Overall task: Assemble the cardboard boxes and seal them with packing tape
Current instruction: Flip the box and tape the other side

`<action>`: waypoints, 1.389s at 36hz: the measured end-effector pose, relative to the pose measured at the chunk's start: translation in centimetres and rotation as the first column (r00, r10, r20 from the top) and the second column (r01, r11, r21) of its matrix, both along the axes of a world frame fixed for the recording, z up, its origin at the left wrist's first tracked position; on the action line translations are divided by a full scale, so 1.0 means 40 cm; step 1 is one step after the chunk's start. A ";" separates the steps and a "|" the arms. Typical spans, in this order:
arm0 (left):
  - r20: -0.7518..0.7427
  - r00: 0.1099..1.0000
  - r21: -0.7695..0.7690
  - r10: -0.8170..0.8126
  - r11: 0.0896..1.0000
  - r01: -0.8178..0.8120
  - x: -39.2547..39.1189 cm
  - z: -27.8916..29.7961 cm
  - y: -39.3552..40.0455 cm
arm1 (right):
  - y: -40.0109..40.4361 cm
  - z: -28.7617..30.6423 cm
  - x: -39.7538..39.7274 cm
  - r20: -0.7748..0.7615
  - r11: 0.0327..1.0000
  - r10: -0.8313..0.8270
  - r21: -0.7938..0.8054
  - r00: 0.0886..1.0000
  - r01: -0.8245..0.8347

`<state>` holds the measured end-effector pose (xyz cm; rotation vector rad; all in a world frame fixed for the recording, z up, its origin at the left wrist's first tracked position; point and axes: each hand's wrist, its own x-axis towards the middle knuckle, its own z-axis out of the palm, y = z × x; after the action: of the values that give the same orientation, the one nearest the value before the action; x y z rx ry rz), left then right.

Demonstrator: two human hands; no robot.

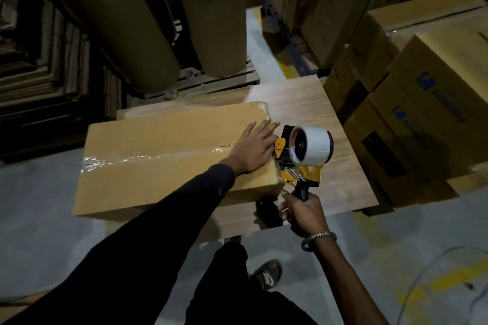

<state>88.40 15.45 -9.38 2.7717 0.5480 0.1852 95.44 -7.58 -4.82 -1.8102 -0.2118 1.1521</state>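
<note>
Item: cardboard box on wooden table, centre seam taped, dispenser at its right end.

Left hand lies flat, fingers straight, pressing the tape strip; right hand grips the handle of the tape dispenser. Risks: tearing off at an angle could lift or wrinkle the strip; the blade sits near the left fingers, apparently just beside them, though dim light obscures this.
</note>
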 end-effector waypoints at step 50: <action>-0.035 0.999 -0.014 0.019 1.000 -0.019 -0.037 0.007 -0.115 | -0.212 -0.024 -0.129 -0.154 0.996 -0.067 -0.072 0.986 0.056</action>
<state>86.92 10.83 -9.09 2.7615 0.5823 0.1376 90.28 -16.07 -5.77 -1.7628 -0.0256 1.2641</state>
